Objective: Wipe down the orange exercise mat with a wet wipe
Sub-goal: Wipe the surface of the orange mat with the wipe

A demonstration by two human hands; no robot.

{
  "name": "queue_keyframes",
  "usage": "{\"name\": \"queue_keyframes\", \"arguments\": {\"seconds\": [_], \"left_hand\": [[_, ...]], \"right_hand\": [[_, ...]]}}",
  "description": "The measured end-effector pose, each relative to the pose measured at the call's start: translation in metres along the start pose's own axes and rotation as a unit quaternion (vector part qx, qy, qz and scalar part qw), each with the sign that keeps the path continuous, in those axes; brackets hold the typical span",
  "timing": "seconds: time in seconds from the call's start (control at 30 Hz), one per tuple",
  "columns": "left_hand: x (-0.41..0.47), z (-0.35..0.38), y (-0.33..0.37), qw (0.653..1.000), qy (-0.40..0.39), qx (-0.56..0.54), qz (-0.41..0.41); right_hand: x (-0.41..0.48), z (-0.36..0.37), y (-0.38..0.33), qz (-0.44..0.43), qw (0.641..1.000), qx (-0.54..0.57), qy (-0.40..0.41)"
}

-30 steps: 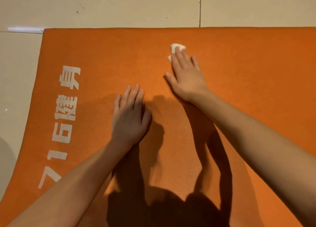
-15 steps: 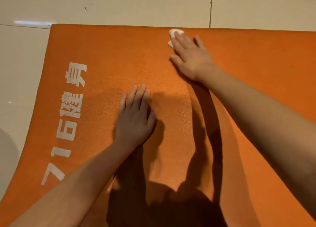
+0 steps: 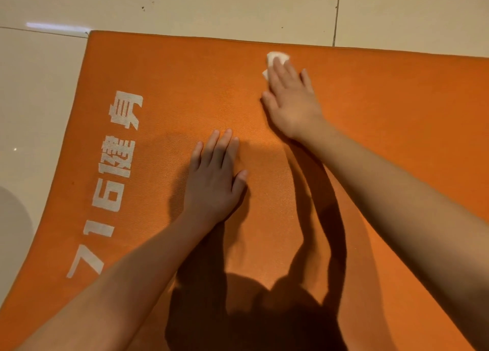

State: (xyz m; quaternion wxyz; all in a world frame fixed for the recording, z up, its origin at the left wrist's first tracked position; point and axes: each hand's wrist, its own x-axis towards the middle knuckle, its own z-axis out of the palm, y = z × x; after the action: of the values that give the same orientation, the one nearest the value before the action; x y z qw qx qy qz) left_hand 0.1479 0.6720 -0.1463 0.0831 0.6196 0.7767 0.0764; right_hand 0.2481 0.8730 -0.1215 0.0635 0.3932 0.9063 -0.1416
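Note:
The orange exercise mat [image 3: 397, 107] lies flat on the floor and fills most of the view, with white printed characters [image 3: 116, 165] along its left side. My right hand [image 3: 291, 99] lies flat near the mat's far edge, pressing a small white wet wipe [image 3: 275, 58] under its fingers; only the wipe's far end shows past the fingertips. My left hand [image 3: 214, 181] rests palm down on the mat's middle, fingers together, holding nothing.
Pale beige floor tiles [image 3: 185, 4] with dark grout lines surround the mat beyond its far edge and on its left. Dark shadows of my arms and head [image 3: 264, 311] fall on the near part of the mat.
My right hand pushed the wipe away to the mat's far edge, then drew it back a little toward me. My left hand stayed planted on the mat.

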Motion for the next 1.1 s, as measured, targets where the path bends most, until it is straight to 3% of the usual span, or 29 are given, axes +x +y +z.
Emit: {"name": "queue_keyframes", "arguments": {"seconds": [0.13, 0.3, 0.47, 0.6, 0.77, 0.93, 1.1], "left_hand": [[-0.002, 0.001, -0.001, 1.000, 0.016, -0.014, 0.007], [-0.002, 0.002, -0.001, 0.999, 0.023, -0.025, 0.014], [-0.003, 0.003, -0.004, 0.998, 0.041, -0.029, 0.022], [-0.003, 0.004, -0.004, 0.998, 0.043, -0.035, 0.021], [-0.003, 0.005, -0.005, 0.998, 0.039, -0.040, 0.023], [-0.001, 0.005, -0.005, 0.999, 0.031, -0.033, 0.019], [-0.002, 0.005, -0.004, 0.999, 0.028, -0.027, 0.018]], "right_hand": [[-0.041, 0.020, -0.002, -0.110, 0.994, -0.004, -0.010], [-0.047, 0.026, -0.001, 0.049, 0.997, 0.039, 0.053], [-0.089, 0.045, -0.026, -0.079, 0.994, 0.040, 0.056], [-0.106, 0.051, -0.019, 0.036, 0.992, 0.064, 0.101], [-0.145, 0.068, -0.042, -0.054, 0.995, 0.019, 0.079], [-0.157, 0.071, -0.049, 0.069, 0.992, 0.043, 0.091], [-0.161, 0.076, -0.054, 0.060, 0.993, 0.049, 0.092]]}}
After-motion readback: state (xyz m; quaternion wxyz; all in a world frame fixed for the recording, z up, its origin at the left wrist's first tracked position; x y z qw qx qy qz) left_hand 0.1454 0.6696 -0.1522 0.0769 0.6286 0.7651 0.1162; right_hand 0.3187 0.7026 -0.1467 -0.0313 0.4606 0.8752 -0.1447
